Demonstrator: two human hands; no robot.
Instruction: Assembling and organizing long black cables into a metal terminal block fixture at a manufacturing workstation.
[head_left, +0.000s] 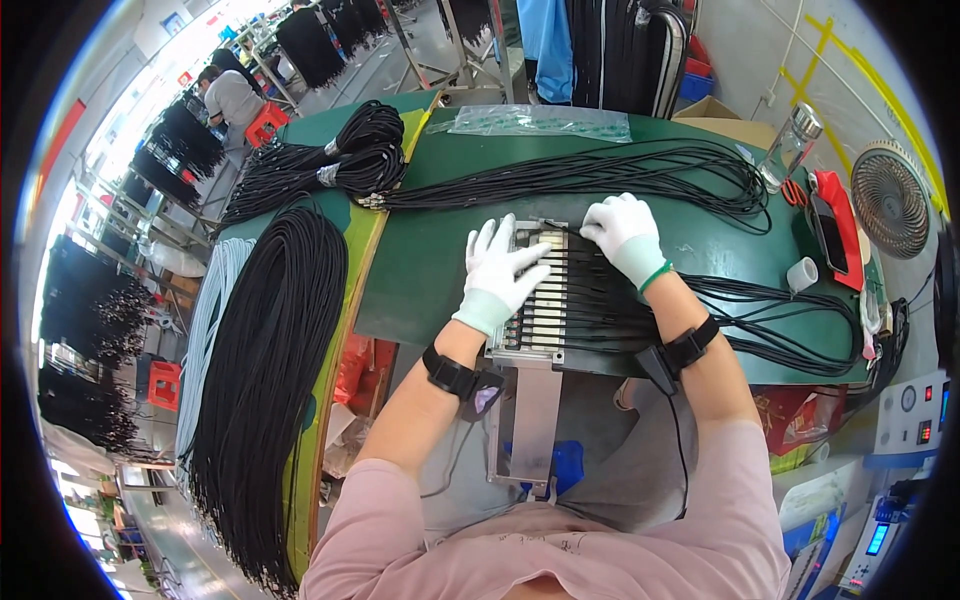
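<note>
Upright before me on the green table stands a metal fixture (543, 300) with a row of pale slots. Several black cables (610, 322) lie side by side in it and run off to the right. My left hand (500, 272), in a white glove, rests on the fixture's left side with fingers spread across the slots. At its far right corner, my right hand (622, 232), also gloved, has thumb and fingertips pinched together on a thin black cable; the pinched part is mostly hidden by the fingers.
A long bundle of black cables (580, 172) stretches across the far side, beside a clear plastic bag (540, 123). Thick black cable hanks (270, 370) hang at the left. To the right are a glass bottle (790, 145), a white roll (801, 275), a phone (828, 232) and a fan (890, 198).
</note>
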